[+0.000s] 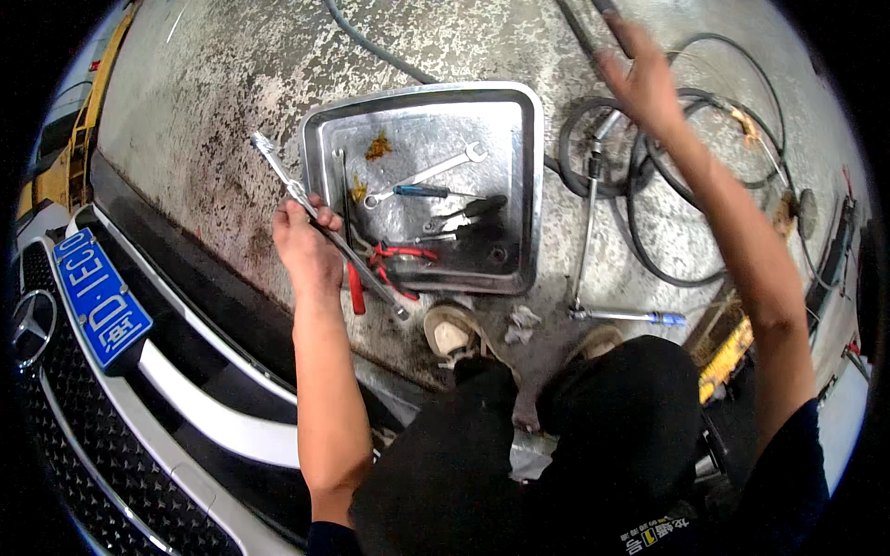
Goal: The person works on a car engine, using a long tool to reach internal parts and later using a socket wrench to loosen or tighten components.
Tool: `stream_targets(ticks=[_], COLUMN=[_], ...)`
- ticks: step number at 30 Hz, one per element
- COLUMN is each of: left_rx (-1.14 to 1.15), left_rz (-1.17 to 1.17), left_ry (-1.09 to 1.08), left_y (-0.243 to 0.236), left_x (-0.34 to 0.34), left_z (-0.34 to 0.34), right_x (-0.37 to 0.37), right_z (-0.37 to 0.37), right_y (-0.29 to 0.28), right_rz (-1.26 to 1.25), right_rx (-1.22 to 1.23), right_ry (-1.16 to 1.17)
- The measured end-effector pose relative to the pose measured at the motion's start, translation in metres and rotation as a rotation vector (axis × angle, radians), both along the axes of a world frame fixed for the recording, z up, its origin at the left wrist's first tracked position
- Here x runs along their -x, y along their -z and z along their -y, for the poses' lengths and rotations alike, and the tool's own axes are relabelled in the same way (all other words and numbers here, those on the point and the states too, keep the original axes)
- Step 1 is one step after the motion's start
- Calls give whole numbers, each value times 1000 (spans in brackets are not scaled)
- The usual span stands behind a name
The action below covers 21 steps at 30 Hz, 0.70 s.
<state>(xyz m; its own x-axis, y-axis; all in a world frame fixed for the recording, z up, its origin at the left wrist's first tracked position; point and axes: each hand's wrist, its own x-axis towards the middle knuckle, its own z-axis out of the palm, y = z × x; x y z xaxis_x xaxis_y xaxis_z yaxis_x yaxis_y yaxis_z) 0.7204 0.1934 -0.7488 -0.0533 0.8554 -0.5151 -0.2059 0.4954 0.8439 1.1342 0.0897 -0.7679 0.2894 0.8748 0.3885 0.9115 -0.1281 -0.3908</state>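
From the head camera I see a stained, flaking concrete floor (445, 46), a car's front grille (83, 408) at lower left. My left hand (306, 246) grips a long steel wrench (324, 227) beside the metal tray (528, 185). My right hand (644, 88) reaches, fingers loosely spread, toward black hoses (649, 176).

A metal tray (524, 185) lies on the stained concrete floor (204, 102). Inside it: a combination wrench (436, 171), a blue-handled screwdriver (419, 191), black-handled pliers (464, 215) and red-handled pliers (400, 255). Right of the tray lies an L-shaped wrench with a blue grip (630, 316); coiled black hose (686, 176) lies beyond it. At near left sits a car's front grille (65, 408) with a blue plate (97, 296).
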Motion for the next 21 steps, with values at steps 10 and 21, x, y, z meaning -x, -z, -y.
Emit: stream_targets(ticks=[10, 21], left_rx=[-63, -437], left_rz=[158, 711], left_ry=[-79, -632], left_y=[-421, -905], left_x=[-30, 172], left_z=[137, 313], right_x=[275, 361], right_z=[152, 281], right_y=[-406, -839], right_rz=[-962, -643], right_rx=[678, 642], right_ry=[-326, -927])
